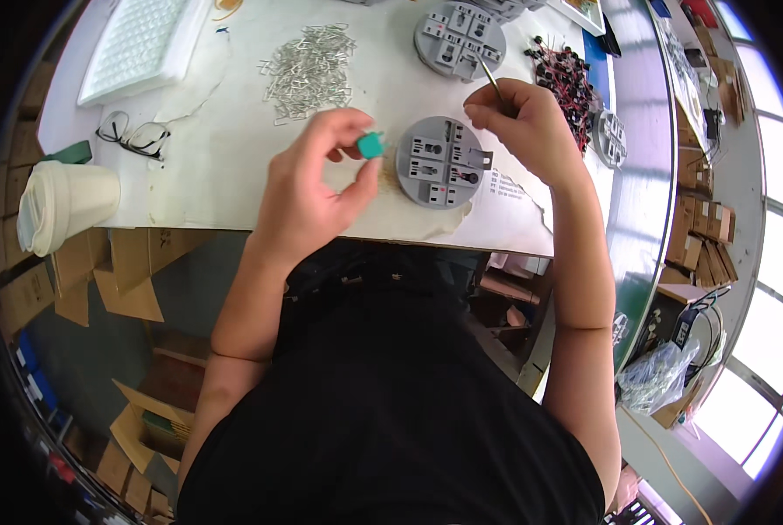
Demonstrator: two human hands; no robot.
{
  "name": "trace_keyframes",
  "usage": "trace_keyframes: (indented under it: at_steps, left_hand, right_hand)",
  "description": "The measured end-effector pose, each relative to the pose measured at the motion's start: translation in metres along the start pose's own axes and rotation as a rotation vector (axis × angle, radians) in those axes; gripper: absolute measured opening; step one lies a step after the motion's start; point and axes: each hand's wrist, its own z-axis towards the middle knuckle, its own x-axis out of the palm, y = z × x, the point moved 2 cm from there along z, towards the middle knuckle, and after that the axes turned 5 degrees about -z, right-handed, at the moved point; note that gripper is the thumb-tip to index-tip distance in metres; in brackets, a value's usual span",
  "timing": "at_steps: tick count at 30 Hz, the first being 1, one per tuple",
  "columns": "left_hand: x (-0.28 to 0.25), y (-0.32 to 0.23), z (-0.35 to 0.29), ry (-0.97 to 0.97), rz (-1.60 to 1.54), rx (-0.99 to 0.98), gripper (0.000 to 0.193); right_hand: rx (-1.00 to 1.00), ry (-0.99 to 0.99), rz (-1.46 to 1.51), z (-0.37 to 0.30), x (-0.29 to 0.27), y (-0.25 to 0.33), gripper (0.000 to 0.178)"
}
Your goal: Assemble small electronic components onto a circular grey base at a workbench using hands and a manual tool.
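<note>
Round gray disc (438,166) lies flat on white table (225,188), close to the near edge, between the two hands; slotted recesses on top, dark bits in some, gray tab (481,159) at its right side. Hands well apart from each other. Left hand (314,179), left of disc, pinches green block (370,145) between thumb and fingers, raised off the table. Right hand (531,127), up and right of disc, grips thin rod-like tool (491,77), which points away from the body; whether its tip touches anything, can't tell. Far left: whitish tub (81,194), eyeglasses (136,137) just beyond it. Right: smaller gray disc (612,138) by table edge, near heap of red-and-black parts (559,70). Farther: loose pile of silvery wire pieces (311,72), white gridded tray (138,48) at left, stacked gray discs (448,28) past the tool.
</note>
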Motion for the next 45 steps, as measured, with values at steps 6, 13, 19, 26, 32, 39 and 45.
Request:
trace_keyframes:
  at_steps: [6, 13, 19, 26, 32, 39, 45]
  left_hand:
    - [0.033, 0.012, 0.002, 0.168, 0.041, 0.051, 0.031]
    - [0.042, 0.018, -0.001, 0.197, 0.022, 0.053, 0.031]
    - [0.041, 0.02, -0.001, 0.186, -0.006, 0.047, 0.031]
    - [0.039, 0.02, 0.0, 0.212, -0.007, 0.026, 0.031]
    - [0.038, 0.02, -0.001, 0.207, 0.019, 0.028, 0.032]
    - [0.039, 0.02, -0.002, 0.173, 0.028, 0.016, 0.031]
    - [0.039, 0.017, 0.0, 0.211, 0.071, 0.009, 0.031]
  right_hand:
    - [0.104, 0.003, 0.002, -0.01, 0.009, -0.002, 0.028]
    - [0.078, -0.063, -0.168, -0.003, 0.016, 0.011, 0.034]
    - [0.091, -0.062, -0.038, -0.002, 0.002, 0.006, 0.037]
    - [0.08, -0.005, -0.296, -0.009, 0.011, 0.008, 0.033]
    - [-0.262, -0.196, -0.499, -0.026, 0.021, 0.009, 0.023]
    - [-0.276, -0.241, -0.214, -0.059, 0.039, -0.011, 0.04]
    - [-0.139, -0.171, -0.328, -0.083, 0.051, 0.0, 0.057]
